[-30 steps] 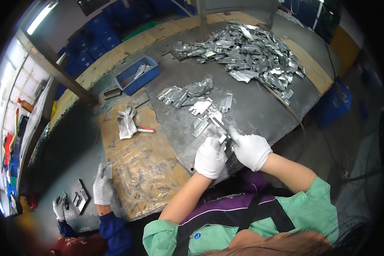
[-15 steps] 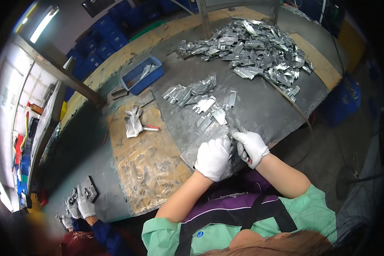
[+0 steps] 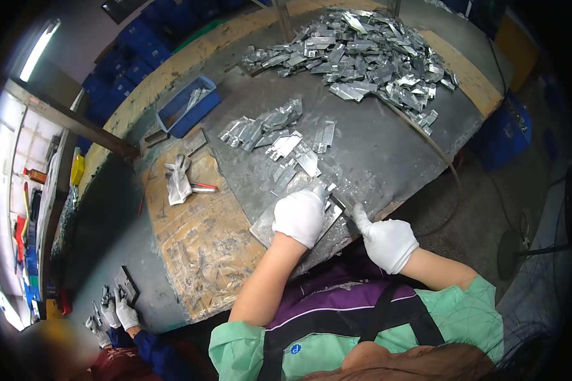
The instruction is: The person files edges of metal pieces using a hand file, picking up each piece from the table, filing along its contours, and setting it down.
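My left hand [image 3: 299, 218], in a white glove, is closed over a shiny metal piece [image 3: 330, 189], of which only an end shows past the fingers. My right hand [image 3: 391, 246], also gloved, is curled, with one finger stretched along a narrow dark tool [image 3: 346, 208]. The tool looks like a file; its handle is hidden in the palm. Below the left hand, the edge of a flat metal block [image 3: 332, 223] shows on the table. Several loose silvery metal parts [image 3: 306, 160] lie just beyond my left hand.
A big heap of metal parts [image 3: 375, 57] covers the far right. A blue bin [image 3: 189, 108], worn cardboard [image 3: 203, 254], a crumpled glove [image 3: 178, 181] and red-handled pliers [image 3: 203, 188] lie leftward. A co-worker's gloved hands [image 3: 126, 311] handle parts at lower left. A hose [image 3: 433, 143] crosses the right edge.
My right hand has drawn back toward the lower right, away from my left hand, opening a gap where the dark tool shows. The whole view has shifted slightly.
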A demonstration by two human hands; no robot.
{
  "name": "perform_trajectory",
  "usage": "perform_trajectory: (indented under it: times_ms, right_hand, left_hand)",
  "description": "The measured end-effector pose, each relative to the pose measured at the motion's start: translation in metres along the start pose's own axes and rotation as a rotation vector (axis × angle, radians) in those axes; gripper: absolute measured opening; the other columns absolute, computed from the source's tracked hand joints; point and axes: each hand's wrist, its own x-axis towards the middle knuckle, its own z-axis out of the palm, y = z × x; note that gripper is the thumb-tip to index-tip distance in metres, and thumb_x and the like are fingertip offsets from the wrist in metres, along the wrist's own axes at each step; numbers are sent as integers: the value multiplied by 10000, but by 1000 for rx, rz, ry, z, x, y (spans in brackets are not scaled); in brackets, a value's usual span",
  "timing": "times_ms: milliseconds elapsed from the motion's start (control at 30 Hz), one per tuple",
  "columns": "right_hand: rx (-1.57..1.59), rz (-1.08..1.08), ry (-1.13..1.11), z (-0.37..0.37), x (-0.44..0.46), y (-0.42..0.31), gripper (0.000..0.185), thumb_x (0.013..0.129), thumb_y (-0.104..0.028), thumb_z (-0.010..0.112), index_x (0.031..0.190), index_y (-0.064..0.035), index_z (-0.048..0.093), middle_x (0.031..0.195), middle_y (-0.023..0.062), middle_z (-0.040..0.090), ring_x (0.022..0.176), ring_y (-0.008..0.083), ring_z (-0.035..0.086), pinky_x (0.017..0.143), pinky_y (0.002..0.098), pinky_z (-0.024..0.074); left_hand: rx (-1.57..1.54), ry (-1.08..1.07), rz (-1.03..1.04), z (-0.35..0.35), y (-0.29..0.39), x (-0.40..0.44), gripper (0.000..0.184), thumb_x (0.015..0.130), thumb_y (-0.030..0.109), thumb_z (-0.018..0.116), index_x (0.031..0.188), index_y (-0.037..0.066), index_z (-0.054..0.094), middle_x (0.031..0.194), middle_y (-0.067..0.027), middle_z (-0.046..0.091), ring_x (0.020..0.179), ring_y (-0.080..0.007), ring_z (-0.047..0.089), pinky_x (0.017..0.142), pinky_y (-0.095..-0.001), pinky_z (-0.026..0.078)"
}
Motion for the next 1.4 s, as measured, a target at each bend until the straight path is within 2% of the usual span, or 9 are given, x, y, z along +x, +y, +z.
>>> perform_trajectory:
  times_ms: [67,267,433,733,933,1167,1267,1367,1400]
  right_hand:
    - [-13,25,31,0,6,-3,598,790,-96,509,1375,-37,400,550,131,595,497,307,623,473,436,500]
    - [-37,47,57,5,46,-9,571,798,-91,465,1359,-6,398,614,170,636,535,331,644,517,456,514]
    - [-61,61,-110,-6,9,-8,607,780,-99,484,1370,4,384,577,163,615,515,319,636,494,455,503]
    - [-45,47,10,0,50,-10,604,791,-84,471,1381,-11,366,608,152,640,541,337,644,526,452,518]
    - [-101,27,37,1,17,-5,561,748,-77,520,1305,-24,474,537,112,602,465,272,622,469,417,504]
    - [-12,79,5,3,53,-8,574,805,-84,453,1372,-25,382,627,168,637,565,344,645,559,472,517]
    - [-100,43,-12,-2,12,-9,583,766,-81,509,1343,-32,434,541,131,595,491,311,621,498,425,513]
    - [-55,4,54,2,20,0,561,760,-76,514,1318,-32,469,524,126,586,467,281,614,461,407,499]
    - [-68,23,42,0,33,-2,572,776,-80,494,1343,-32,434,555,141,605,493,293,624,484,424,503]
  left_hand:
    - [-12,-11,4,4,-2,2,174,889,159,453,851,62,593,720,-134,651,670,-294,661,577,-415,514]
    - [-93,4,-33,7,-3,2,187,897,168,447,861,63,598,737,-145,654,686,-318,658,597,-436,517]
    - [-126,7,-36,9,-6,2,190,904,185,449,852,65,587,741,-152,652,690,-324,655,601,-439,515]
    - [-171,14,-36,5,-5,2,186,908,196,461,864,57,577,745,-160,651,698,-335,653,605,-447,515]
    - [-223,40,14,9,-9,2,166,895,153,449,866,60,584,763,-164,653,704,-336,655,620,-444,517]
    - [-231,10,-36,8,-7,3,165,872,156,467,880,51,595,761,-166,653,705,-338,656,627,-437,522]
    - [-225,-94,-65,1,-6,4,143,848,159,524,939,68,586,784,-159,643,750,-346,637,674,-454,507]
    - [-248,-51,-30,-4,-6,2,147,850,165,525,941,67,586,782,-159,643,755,-344,638,671,-454,507]
    - [-229,3,-12,9,-8,2,164,869,165,475,871,55,596,757,-165,653,693,-333,658,611,-441,522]
